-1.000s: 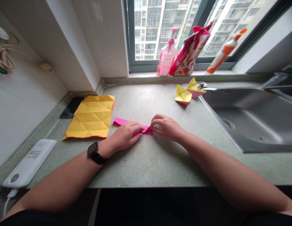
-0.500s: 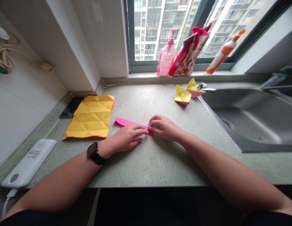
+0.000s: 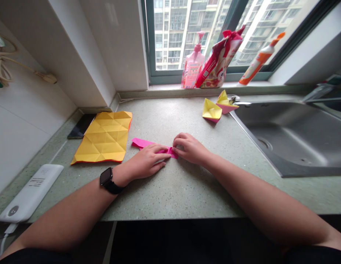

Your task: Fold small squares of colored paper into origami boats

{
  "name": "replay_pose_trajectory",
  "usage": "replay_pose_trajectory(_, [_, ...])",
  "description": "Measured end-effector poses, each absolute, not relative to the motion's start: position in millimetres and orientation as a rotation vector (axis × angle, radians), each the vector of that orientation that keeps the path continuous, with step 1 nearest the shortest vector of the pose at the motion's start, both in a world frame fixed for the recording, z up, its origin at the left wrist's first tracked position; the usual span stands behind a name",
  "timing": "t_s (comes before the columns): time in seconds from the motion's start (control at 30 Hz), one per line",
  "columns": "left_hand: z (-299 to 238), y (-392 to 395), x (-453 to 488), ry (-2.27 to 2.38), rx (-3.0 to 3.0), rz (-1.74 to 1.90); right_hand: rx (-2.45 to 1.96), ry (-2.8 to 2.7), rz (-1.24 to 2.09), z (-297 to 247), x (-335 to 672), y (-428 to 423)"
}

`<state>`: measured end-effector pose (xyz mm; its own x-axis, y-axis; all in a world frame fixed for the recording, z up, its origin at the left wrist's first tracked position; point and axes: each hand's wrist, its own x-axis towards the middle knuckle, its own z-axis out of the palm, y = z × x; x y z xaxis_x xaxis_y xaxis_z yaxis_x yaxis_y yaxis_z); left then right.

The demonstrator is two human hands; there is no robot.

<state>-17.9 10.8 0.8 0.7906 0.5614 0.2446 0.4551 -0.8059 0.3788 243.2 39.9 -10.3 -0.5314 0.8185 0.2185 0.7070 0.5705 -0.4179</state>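
A narrow folded strip of pink paper (image 3: pixel 144 142) lies on the counter in front of me. My left hand (image 3: pixel 150 159) rests flat across its middle, fingers stretched out and pressing it down, and hides part of it. At the strip's right end, my right hand (image 3: pixel 190 147) has its thumb and fingers pinched on the paper, where a small fold stands up. To the left is a creased yellow sheet (image 3: pixel 104 137) with an orange-red underside. Two folded paper pieces, yellow inside and pink outside, stand near the sink: a nearer one (image 3: pixel 211 110) and a farther one (image 3: pixel 227 106).
A steel sink (image 3: pixel 297 135) is set into the counter (image 3: pixel 170 194) on the right. A dark phone (image 3: pixel 79 126) lies partly under the yellow sheet; a white power bank (image 3: pixel 31 192) with a cable sits front left. A pump bottle (image 3: pixel 193 69), red bag (image 3: pixel 220 62) and orange-white bottle (image 3: pixel 258 63) line the windowsill.
The view has shifted slightly. Both hands stay at the pink paper in nearly the same pose; a small fold at its right end now shows more between them.
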Motion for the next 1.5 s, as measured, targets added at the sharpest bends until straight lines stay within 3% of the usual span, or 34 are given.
replay_pose_trajectory(0.8, [5, 7, -14, 0.846, 2.72, 0.385, -1.309, -2.441, 0.287, -12, 239, 41])
replay_pose_trajectory(1.5, [-15, -5, 21, 1.199, 2.814, 0.333, -1.276, -2.391, 0.437, -18, 257, 58])
